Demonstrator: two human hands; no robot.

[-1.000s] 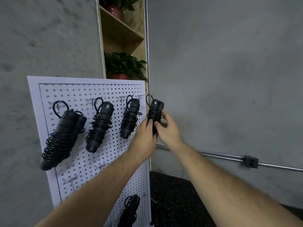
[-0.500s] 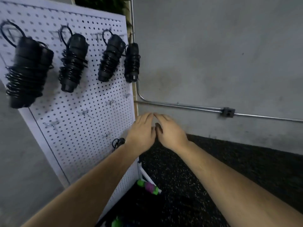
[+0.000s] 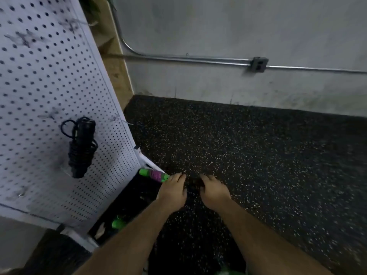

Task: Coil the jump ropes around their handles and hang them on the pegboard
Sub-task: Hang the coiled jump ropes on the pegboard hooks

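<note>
The white pegboard (image 3: 45, 80) leans on the left with one coiled black jump rope (image 3: 80, 146) hanging low on it. A green and purple jump rope handle (image 3: 154, 175) lies at the board's foot, and another green handle (image 3: 117, 223) lies nearer me. My left hand (image 3: 172, 190) hovers just right of the green and purple handle, fingers relaxed, holding nothing. My right hand (image 3: 213, 190) is beside it over the dark floor, fingers loosely curled and empty. Something dark lies between the two hands, too blurred to tell.
A black speckled rubber floor (image 3: 258, 165) stretches to the right. The grey wall (image 3: 218, 26) carries a metal conduit (image 3: 188, 59) with a junction box (image 3: 258, 64). A wooden shelf edge (image 3: 115, 62) stands behind the pegboard. Empty hooks (image 3: 119, 119) stick out of the board.
Both hands left the black rope hanging on the top row and dropped toward the floor. My view tilted down, so the top row of ropes is out of sight.
</note>
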